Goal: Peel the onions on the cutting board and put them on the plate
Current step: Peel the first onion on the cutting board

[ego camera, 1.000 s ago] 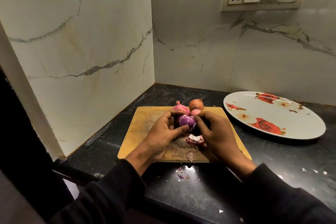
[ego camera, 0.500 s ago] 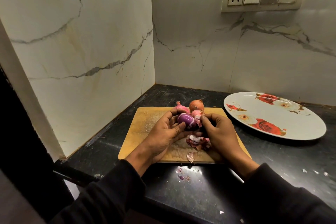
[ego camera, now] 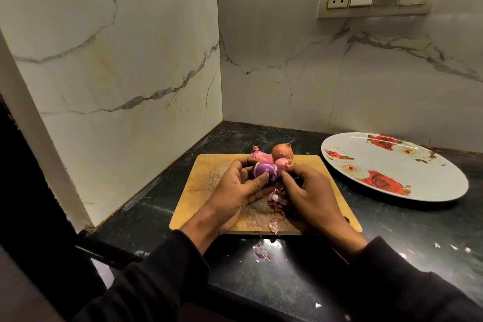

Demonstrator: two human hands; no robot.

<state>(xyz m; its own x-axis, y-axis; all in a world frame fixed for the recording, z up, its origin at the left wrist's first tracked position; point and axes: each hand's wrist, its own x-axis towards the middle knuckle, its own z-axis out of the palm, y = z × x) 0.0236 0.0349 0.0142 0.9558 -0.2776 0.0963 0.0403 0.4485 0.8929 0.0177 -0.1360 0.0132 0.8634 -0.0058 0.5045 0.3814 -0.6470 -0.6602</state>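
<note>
Onion (ego camera: 264, 171) small, round, purple flesh mostly bared with white streaks. Likely light, firm, slick once skinned; dry skin probably thin, brittle, tears in flakes. Best held around the middle, with skin picked at an end where a loose edge lifts.

Left hand (ego camera: 235, 192): fingers curled round onion from far side, thumb (ego camera: 260, 181) pressed on near face. Clamped on it, lifted just above board (ego camera: 209, 178).

Right hand (ego camera: 311, 191): fingertips bunched tight against onion's right side, seemingly pinching skin there. Can't tell exactly what is pinched; contact point hidden by fingers. Not spread at all.

Hands close together, nearly touching across onion.

Just past the fingertips: three unpeeled onions in a cluster on board's far edge: pink one (ego camera: 260, 155) beyond left hand, brown one (ego camera: 281, 151) centre, small pink one (ego camera: 283, 163) touching right-hand knuckles.

Below and between hands: peel heap (ego camera: 275, 200) on board; one flake (ego camera: 273, 225) at near edge; scraps (ego camera: 262, 252) on counter (ego camera: 392, 243) near wrists.

Plate (ego camera: 444, 185) well off to the right of right hand, nothing on it.

Judgement: first onion mid-peel, nearly clean; three untouched, none plated. Risk: slick bulb squirting out of left grip if squeezed hard.
</note>
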